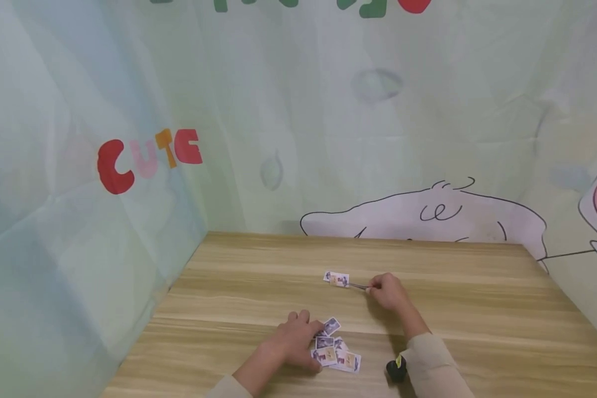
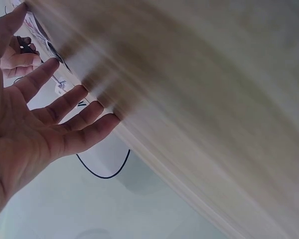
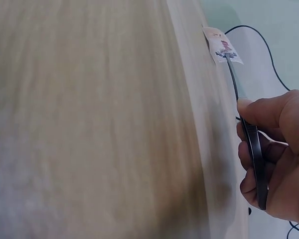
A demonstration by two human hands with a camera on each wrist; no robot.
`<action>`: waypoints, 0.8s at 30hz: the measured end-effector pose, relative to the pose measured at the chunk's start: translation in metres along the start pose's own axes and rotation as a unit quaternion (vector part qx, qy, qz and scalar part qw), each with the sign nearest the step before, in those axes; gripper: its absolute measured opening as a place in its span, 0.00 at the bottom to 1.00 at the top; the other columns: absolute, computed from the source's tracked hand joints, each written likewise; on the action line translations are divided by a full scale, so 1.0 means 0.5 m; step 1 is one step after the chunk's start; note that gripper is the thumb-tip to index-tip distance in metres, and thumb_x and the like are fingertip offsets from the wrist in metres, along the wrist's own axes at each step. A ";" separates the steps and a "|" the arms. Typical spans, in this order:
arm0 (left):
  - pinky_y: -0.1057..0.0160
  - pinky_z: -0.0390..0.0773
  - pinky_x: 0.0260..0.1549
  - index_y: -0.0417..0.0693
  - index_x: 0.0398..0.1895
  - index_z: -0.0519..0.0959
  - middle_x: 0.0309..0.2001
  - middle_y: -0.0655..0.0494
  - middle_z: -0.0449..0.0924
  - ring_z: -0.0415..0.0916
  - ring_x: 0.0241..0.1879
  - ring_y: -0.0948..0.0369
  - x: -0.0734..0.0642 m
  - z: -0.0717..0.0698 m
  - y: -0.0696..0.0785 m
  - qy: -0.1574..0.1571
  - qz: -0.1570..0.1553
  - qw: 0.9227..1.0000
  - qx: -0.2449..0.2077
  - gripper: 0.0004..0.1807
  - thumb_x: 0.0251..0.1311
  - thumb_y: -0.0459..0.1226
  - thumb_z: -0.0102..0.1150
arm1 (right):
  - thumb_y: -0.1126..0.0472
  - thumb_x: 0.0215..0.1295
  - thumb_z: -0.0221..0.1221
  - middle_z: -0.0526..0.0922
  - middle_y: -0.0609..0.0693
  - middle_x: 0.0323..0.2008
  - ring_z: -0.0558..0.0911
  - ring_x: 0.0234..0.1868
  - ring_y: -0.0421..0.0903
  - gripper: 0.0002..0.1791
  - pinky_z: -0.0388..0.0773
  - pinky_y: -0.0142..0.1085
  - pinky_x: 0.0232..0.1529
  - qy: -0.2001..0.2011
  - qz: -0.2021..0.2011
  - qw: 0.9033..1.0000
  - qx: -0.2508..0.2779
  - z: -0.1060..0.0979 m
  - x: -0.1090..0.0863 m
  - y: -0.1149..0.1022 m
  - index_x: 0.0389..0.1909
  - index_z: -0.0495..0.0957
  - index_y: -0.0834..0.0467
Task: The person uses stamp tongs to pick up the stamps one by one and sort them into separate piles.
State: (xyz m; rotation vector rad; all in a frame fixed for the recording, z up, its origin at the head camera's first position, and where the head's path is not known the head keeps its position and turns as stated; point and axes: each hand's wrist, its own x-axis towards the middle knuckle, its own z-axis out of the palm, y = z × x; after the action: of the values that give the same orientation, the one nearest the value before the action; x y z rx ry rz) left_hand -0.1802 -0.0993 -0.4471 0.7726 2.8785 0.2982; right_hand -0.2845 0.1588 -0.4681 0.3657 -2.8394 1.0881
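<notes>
My right hand (image 1: 389,291) pinches a pair of black tweezers (image 3: 256,164) between thumb and fingers. Their tips reach a small printed stamp (image 3: 222,45), which overlaps another stamp (image 1: 327,275) toward the back of the table. Nearer the front, a loose pile of stamps (image 1: 325,356) with white borders lies overlapping. Beside that pile my left hand (image 1: 297,338) rests on the wood with spread fingers, its thumb and index finger at the pile's left edge. In the left wrist view, the left fingertips (image 2: 112,119) touch the tabletop.
The wood-grain table (image 1: 239,276) meets a pale printed cloth backdrop (image 1: 278,138) at the back and left. A small black object with a yellow mark (image 1: 396,369) stands by the right sleeve (image 1: 430,359), right of the pile.
</notes>
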 end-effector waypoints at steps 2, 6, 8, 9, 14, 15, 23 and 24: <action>0.65 0.68 0.27 0.55 0.58 0.73 0.37 0.59 0.64 0.60 0.35 0.62 0.001 0.001 0.000 -0.001 0.000 1.000 0.002 0.44 0.28 0.55 0.72 | 0.68 0.53 0.61 0.78 0.47 0.21 0.71 0.24 0.43 0.03 0.71 0.38 0.28 0.002 0.005 1.000 -0.005 0.003 0.003 0.002 0.23 0.81 0.61; 0.65 0.69 0.27 0.55 0.58 0.73 0.37 0.59 0.64 0.60 0.35 0.62 0.003 0.003 -0.001 -0.001 0.000 1.000 0.005 0.45 0.28 0.55 0.72 | 0.68 0.53 0.61 0.78 0.47 0.22 0.72 0.25 0.44 0.02 0.72 0.39 0.30 0.004 0.010 1.000 -0.015 0.006 0.007 0.005 0.24 0.81 0.61; 0.64 0.69 0.27 0.55 0.58 0.73 0.37 0.59 0.64 0.60 0.35 0.61 0.003 0.003 -0.002 -0.001 -0.002 1.000 0.005 0.44 0.28 0.55 0.72 | 0.67 0.53 0.61 0.79 0.47 0.23 0.73 0.25 0.44 0.02 0.72 0.39 0.31 0.004 0.014 1.000 -0.016 0.007 0.008 0.004 0.25 0.81 0.62; 0.64 0.69 0.28 0.55 0.58 0.73 0.37 0.59 0.64 0.60 0.35 0.62 0.003 0.003 -0.002 -0.002 -0.003 1.000 0.003 0.44 0.28 0.55 0.73 | 0.67 0.53 0.61 0.79 0.48 0.23 0.73 0.26 0.44 0.02 0.72 0.40 0.31 0.003 0.015 1.000 -0.015 0.006 0.007 0.004 0.25 0.81 0.62; 0.65 0.68 0.27 0.55 0.58 0.73 0.37 0.60 0.64 0.59 0.35 0.62 0.002 0.003 0.000 -0.006 -0.005 1.000 -0.001 0.44 0.27 0.54 0.73 | 0.66 0.53 0.62 0.80 0.49 0.25 0.74 0.26 0.45 0.03 0.73 0.41 0.32 0.003 0.023 0.999 -0.022 0.006 0.005 0.004 0.28 0.81 0.63; 0.65 0.68 0.27 0.55 0.58 0.73 0.36 0.60 0.63 0.59 0.34 0.62 0.002 0.003 0.000 -0.006 -0.005 1.000 0.000 0.44 0.28 0.54 0.72 | 0.66 0.53 0.62 0.80 0.49 0.26 0.75 0.27 0.45 0.04 0.73 0.41 0.32 0.005 0.026 0.999 -0.025 0.006 0.005 0.004 0.28 0.81 0.63; 0.64 0.69 0.27 0.56 0.57 0.73 0.37 0.59 0.64 0.60 0.35 0.61 0.002 0.005 0.001 0.000 -0.005 1.000 0.006 0.44 0.27 0.55 0.72 | 0.65 0.52 0.62 0.81 0.51 0.28 0.76 0.28 0.46 0.06 0.74 0.44 0.34 0.021 0.030 0.999 -0.036 0.005 0.000 0.014 0.30 0.82 0.63; 0.64 0.69 0.27 0.56 0.57 0.73 0.37 0.58 0.65 0.60 0.35 0.61 0.002 0.006 0.000 0.000 -0.006 1.000 0.005 0.45 0.27 0.55 0.72 | 0.65 0.52 0.62 0.81 0.51 0.28 0.76 0.28 0.46 0.06 0.75 0.44 0.35 0.022 0.029 0.999 -0.037 0.005 -0.001 0.015 0.30 0.82 0.63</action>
State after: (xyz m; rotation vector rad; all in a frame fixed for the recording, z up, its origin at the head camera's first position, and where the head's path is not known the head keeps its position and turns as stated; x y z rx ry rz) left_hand -0.1806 -0.0982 -0.4498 0.7570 2.8853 0.2838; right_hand -0.2861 0.1627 -0.4748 0.2532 -2.8578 0.9834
